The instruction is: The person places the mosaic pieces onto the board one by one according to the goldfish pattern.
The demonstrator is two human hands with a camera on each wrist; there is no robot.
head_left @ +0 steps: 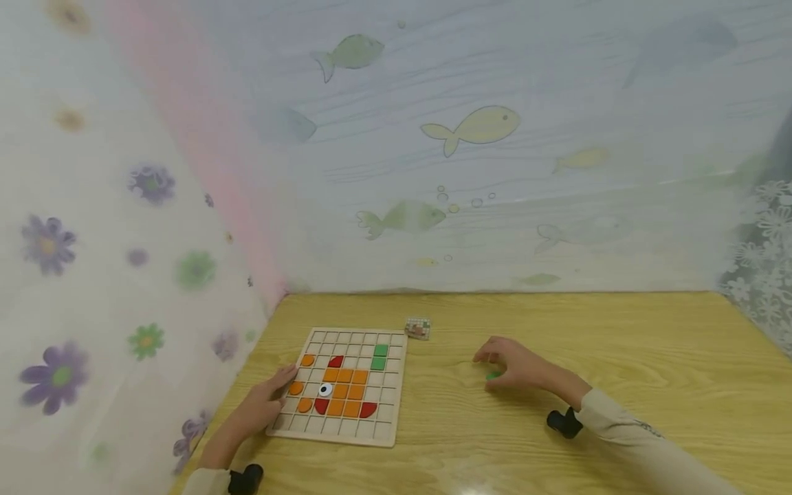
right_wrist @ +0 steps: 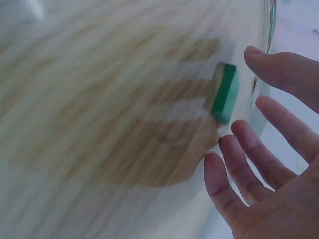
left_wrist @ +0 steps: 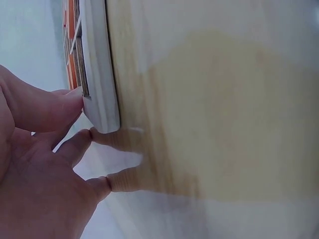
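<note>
A square wooden grid board (head_left: pixel 383 434) lies on the table with orange squares (head_left: pixel 355 392), orange discs (head_left: pixel 296 388), red rounded pieces (head_left: pixel 368 410), two green squares (head_left: pixel 380 357) and a round eye piece (head_left: pixel 325 390) on it. My left hand (head_left: pixel 262 405) rests at its left edge; in the left wrist view the thumb touches the board's rim (left_wrist: pixel 99 74) and other fingertips touch the table. My right hand (head_left: pixel 516 364) hovers right of the board, fingers spread around a small green block (right_wrist: pixel 226 94) on the table, with gaps visible between them.
A small picture card (head_left: pixel 418 328) with a grid pattern lies by the board's far right corner. The wooden table (head_left: pixel 650 357) meets a fish-patterned wall (head_left: pixel 470 227) at the back and a flowered wall (head_left: pixel 124 289) at the left.
</note>
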